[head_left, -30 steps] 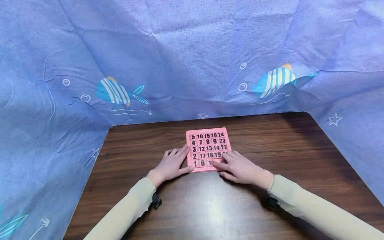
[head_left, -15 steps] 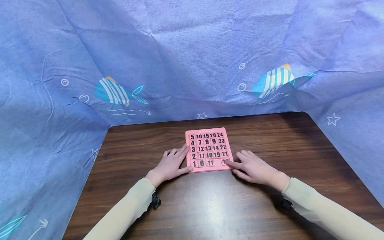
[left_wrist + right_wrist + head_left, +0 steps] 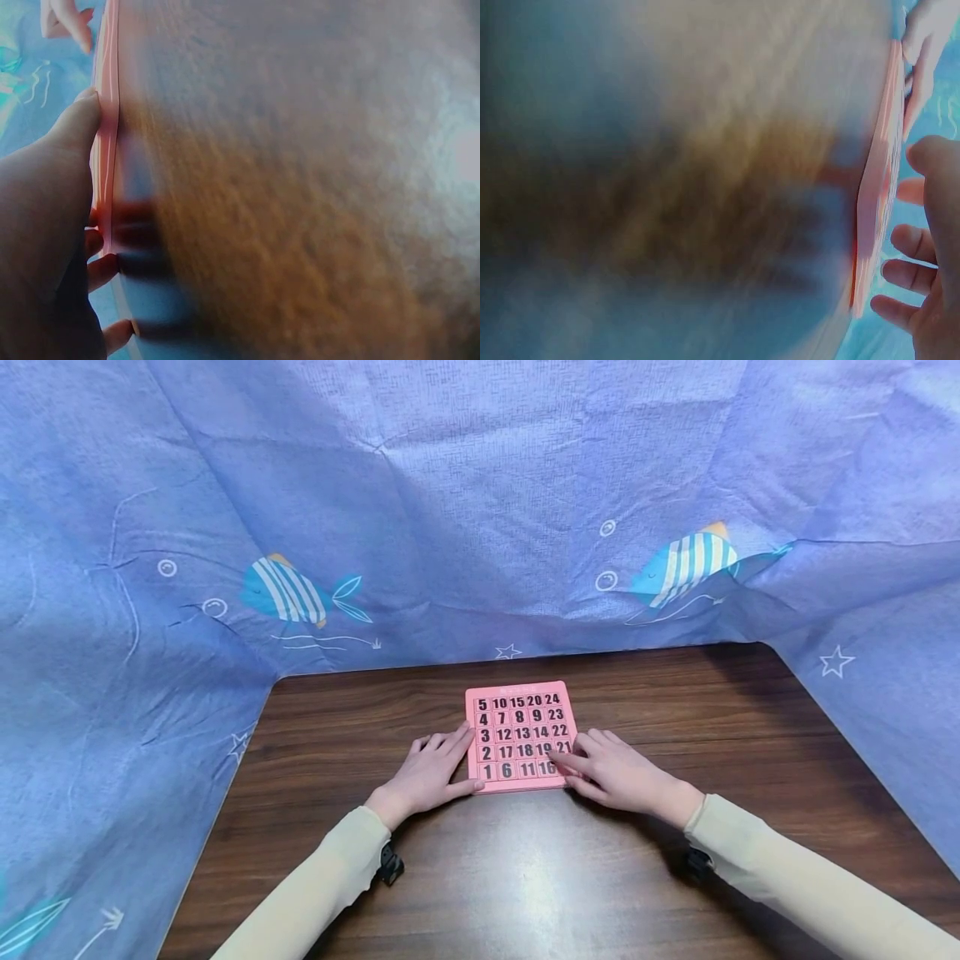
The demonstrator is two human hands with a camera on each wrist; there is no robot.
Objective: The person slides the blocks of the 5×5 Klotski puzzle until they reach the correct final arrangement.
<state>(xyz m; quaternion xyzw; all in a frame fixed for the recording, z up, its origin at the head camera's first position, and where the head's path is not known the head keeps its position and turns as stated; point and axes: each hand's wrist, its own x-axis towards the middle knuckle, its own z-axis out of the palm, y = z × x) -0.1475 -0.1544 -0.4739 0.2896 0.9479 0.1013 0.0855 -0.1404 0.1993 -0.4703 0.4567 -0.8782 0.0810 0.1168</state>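
A pink number slide puzzle [image 3: 517, 690] lies flat on the table, with black-numbered tiles in rows. My left hand [image 3: 423, 774] steadies its left side, thumb at the near left corner and fingers, fairly straight, along the edge. In the left wrist view that thumb [image 3: 79, 120] rests against the puzzle's pink edge [image 3: 109, 75]. Over the lower right corner reaches my right hand [image 3: 618, 777], its index fingertip between the 19 tile and the 16 tile [image 3: 547, 769]. This hand hides the bottom right slot. Its other fingers [image 3: 907, 276] are loosely bent beside the board.
The dark wooden table [image 3: 360, 710] surrounds the puzzle, with a bright glare patch in front of it. A blue fish-printed cloth [image 3: 465, 527] hangs behind and beside the table. Each wrist carries a small black device [image 3: 391, 863].
My right hand moved right to the bottom right tile, then back left. That tile slid left, filling the gap beside the 11, and shows 16. The left hand stayed put.
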